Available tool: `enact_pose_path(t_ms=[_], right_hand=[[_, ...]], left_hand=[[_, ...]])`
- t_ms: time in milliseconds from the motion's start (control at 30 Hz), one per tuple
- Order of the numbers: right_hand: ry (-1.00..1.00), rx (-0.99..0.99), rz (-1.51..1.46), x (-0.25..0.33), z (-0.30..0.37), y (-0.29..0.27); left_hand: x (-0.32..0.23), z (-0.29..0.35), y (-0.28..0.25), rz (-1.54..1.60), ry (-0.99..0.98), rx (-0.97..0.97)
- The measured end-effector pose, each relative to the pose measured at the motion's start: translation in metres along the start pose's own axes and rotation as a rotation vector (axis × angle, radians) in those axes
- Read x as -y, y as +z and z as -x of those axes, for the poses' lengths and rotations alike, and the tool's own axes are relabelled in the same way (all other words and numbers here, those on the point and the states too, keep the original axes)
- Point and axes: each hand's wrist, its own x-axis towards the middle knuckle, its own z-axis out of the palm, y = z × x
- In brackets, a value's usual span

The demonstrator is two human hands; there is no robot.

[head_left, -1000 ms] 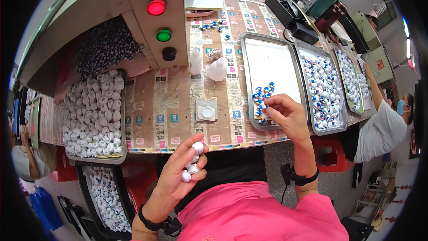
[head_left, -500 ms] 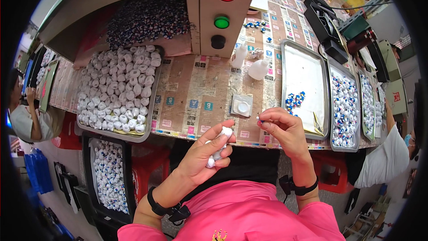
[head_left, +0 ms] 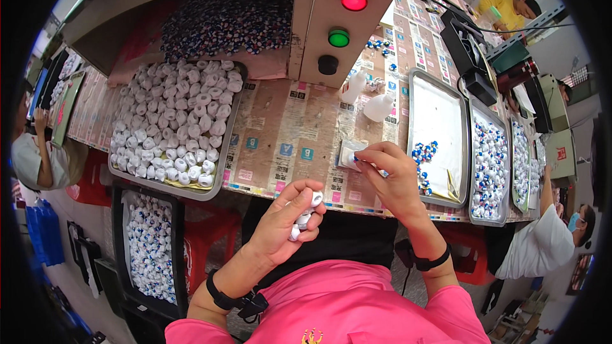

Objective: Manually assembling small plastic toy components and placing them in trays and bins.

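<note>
My left hand is closed around several small white rounded plastic pieces, one of which pokes up at the fingertips with its hole showing. To the right, my right hand pinches a tiny dark blue piece, mostly hidden by the fingertips. Those fingertips are over or beside a small square pad with a white disc near the table's front edge; I cannot tell whether they touch it. Beyond the pad stand two white squeeze bottles.
At left, a metal tray holds many white pieces; below it is a black bin of finished-looking coloured ones. On the right lie a paper-lined tray with blue-and-white pieces and a fuller tray. A machine housing with lights overhangs the table.
My right hand has moved left and slightly forward, to the pad, with the tiny piece. My left hand has shifted slightly left and still holds the white pieces. The view has swung a little.
</note>
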Motion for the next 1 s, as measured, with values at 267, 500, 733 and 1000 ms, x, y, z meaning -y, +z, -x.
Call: enact_pose_path(t_ms=[267,500,733,1000], right_hand=[[-0.035,0.038,0.071,-0.005,-0.001,0.001],[0.003,-0.007,0.017,-0.003,0.002,-0.001],[0.139,0.025,-0.363,0.024,0.020,-0.010],[0.297,0.061,-0.785,0.029,0.043,-0.002]], left_hand=[[-0.004,0.000,0.000,-0.040,-0.031,0.038],[0.000,-0.006,0.008,-0.213,0.012,-0.046],[0.007,-0.012,0.015,-0.289,0.087,-0.098],[0.011,-0.013,0.019,-0.345,0.090,-0.118]])
